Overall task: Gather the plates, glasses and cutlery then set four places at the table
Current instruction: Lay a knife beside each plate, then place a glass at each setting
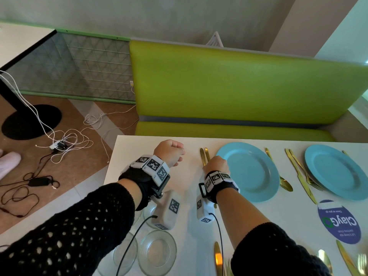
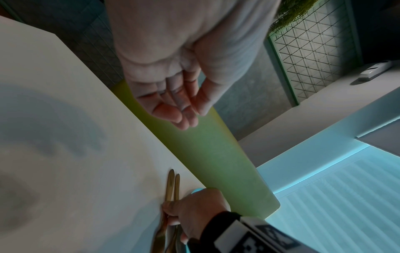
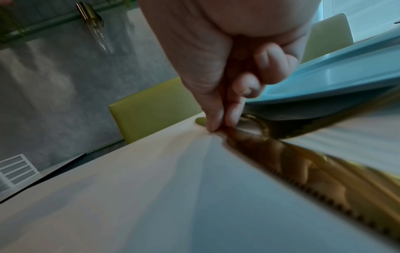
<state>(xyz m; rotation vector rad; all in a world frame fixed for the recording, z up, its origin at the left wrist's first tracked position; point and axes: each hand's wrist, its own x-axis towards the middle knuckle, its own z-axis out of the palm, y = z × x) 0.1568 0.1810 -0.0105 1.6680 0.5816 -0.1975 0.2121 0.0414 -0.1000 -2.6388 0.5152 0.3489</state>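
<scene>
Gold knife (image 1: pixel 202 156) pinched by right hand (image 1: pixel 217 164) (beside blue plate (image 1: pixel 251 172)), left hand (image 1: pixel 169 152) idle

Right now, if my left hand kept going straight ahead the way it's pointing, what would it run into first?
The left hand, holding nothing, points across the white table toward its far edge. Nothing lies ahead on the tabletop; past the edge comes the lime-green upholstered bench. Its height above the table is unclear.

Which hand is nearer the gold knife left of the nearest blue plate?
Right. The right hand pinches the gold knife; the left hand hovers off to its left, holding nothing.
</scene>
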